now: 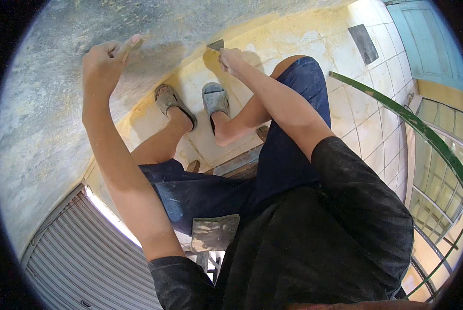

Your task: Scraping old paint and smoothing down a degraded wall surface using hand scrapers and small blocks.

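Observation:
My left hand is raised close to the mottled grey, patchy wall. Its fingers are curled, with the thumb pressed along a thin brownish edge; what it grips is too small to make out. Farther right and lower on the wall, my right hand is closed round a putty knife, its handle hidden in the fist. The dark triangular blade points toward the yellowish foot of the wall. I sit on a worn wooden seat, knees apart, my sandals on the floor below.
Yellowish dust and stains mark the white tiled floor. A dark rectangular patch lies to the far right, near a light-blue door. One green curved bar arches along my right side. At the lower left is a grey roller shutter.

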A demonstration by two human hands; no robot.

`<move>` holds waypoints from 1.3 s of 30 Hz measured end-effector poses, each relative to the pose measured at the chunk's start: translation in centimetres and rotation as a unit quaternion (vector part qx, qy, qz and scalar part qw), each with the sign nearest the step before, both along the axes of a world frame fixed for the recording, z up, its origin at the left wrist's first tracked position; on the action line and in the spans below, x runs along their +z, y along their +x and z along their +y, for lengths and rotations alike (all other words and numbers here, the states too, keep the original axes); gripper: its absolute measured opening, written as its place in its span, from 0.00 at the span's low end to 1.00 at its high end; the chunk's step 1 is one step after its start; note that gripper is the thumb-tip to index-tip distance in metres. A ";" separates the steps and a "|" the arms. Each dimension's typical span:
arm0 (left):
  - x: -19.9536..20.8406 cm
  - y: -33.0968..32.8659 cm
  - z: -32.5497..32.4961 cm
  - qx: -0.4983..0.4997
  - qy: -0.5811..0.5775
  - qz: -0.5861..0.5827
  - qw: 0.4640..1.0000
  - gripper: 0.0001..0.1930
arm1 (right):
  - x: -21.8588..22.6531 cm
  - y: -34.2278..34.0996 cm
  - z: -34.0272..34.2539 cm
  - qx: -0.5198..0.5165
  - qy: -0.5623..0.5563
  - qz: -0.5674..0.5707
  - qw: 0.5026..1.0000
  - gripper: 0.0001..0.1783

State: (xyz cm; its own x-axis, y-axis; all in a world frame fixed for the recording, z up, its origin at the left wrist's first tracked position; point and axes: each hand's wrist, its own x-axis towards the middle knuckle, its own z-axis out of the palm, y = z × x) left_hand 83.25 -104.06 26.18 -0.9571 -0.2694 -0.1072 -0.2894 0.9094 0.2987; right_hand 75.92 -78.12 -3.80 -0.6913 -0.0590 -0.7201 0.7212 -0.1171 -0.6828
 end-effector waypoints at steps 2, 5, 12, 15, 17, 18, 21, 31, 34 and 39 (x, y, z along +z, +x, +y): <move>-0.4 0.3 -0.5 0.005 0.044 0.047 0.998 0.33 | -0.1 -0.1 -0.3 0.004 0.023 -0.016 1.000 0.08; -0.3 0.6 -1.2 0.012 0.059 0.068 0.996 0.33 | 0.3 0.3 -0.1 0.026 0.033 -0.028 0.999 0.09; 0.4 1.0 -0.5 0.016 0.052 0.074 0.996 0.32 | 2.0 3.2 0.8 0.143 0.131 0.015 0.981 0.13; 0.4 0.9 -0.1 0.015 0.038 0.043 0.998 0.31 | 2.7 3.7 0.4 0.181 0.169 0.053 0.967 0.17; 0.3 0.8 -0.1 0.013 0.052 0.062 0.997 0.32 | 3.0 3.8 0.0 0.189 0.163 0.069 0.966 0.19; 0.2 0.8 -0.2 0.014 0.059 0.071 0.996 0.32 | 3.0 3.8 -0.3 0.192 0.155 0.074 0.966 0.20; 0.3 0.5 -0.5 0.033 0.052 0.056 0.997 0.32 | 2.6 3.6 -1.2 0.200 0.169 0.076 0.962 0.21; 0.1 -0.3 -0.9 0.037 0.012 0.052 0.998 0.35 | -1.0 2.2 -1.7 0.222 0.231 0.062 0.945 0.21; 0.2 -0.3 -0.9 0.038 0.021 0.050 0.998 0.35 | -0.8 2.9 -2.2 0.211 0.157 0.028 0.964 0.22; 0.1 -0.4 -0.6 0.051 0.030 0.064 0.996 0.35 | 1.4 3.2 -2.5 0.173 0.099 0.054 0.978 0.18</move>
